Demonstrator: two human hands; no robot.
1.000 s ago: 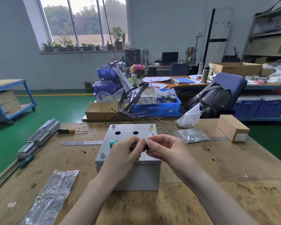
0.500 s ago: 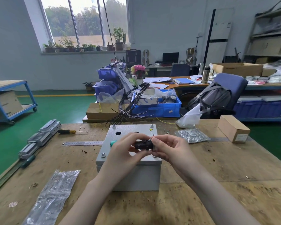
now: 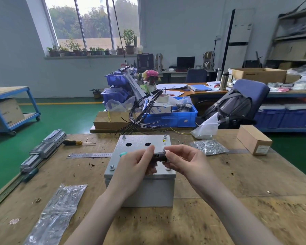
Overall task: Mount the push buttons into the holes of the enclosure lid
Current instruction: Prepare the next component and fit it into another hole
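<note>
A grey metal enclosure stands on the wooden bench, its lid (image 3: 138,140) facing up with two round holes showing near the far edge. A green push button (image 3: 123,154) sits in the lid at the left, half hidden by my left hand (image 3: 136,165). Above the lid, a black push button body (image 3: 159,155) lies sideways between both hands. My left hand pinches its left end and my right hand (image 3: 182,160) grips its right end.
A bag of small metal parts (image 3: 208,147) and a cardboard box (image 3: 254,139) lie to the right. To the left are a steel ruler (image 3: 89,155), a screwdriver (image 3: 76,142) and terminal blocks (image 3: 42,149). A crumpled plastic bag (image 3: 58,211) lies at the near left.
Both hands have lifted the black push button body slightly and brought it into clear view above the lid, where it was hidden between the fingers a second ago.
</note>
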